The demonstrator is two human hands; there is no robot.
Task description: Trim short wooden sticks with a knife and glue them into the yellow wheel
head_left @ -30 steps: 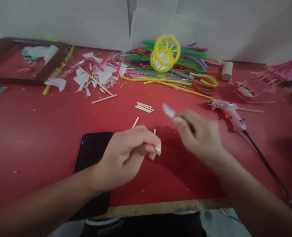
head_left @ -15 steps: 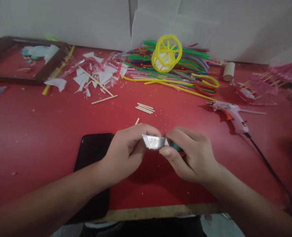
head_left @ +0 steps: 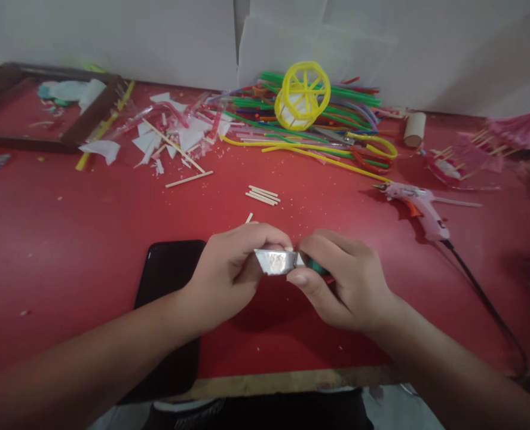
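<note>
My right hand (head_left: 343, 280) grips a small knife by its green handle, and the silver blade (head_left: 276, 261) points left across my left fingers. My left hand (head_left: 233, 272) is closed in a pinch right behind the blade; what it holds is hidden, perhaps a short wooden stick. Both hands hover low over the red table (head_left: 67, 239) near its front edge. A loose stick piece (head_left: 248, 218) lies just beyond my left knuckles.
A black phone (head_left: 168, 280) lies under my left wrist. Cut wooden sticks (head_left: 262, 195) sit beyond the hands. A pink glue gun (head_left: 419, 206) with its cord lies at right. Coloured straws (head_left: 327, 128) and a yellow straw wheel (head_left: 301, 95) stand at the back, paper scraps (head_left: 175, 134) and a frame (head_left: 45, 107) at left.
My right hand swung the knife from the air at right down to my left hand. The blade now rests against my left fingertips. The left hand barely moved.
</note>
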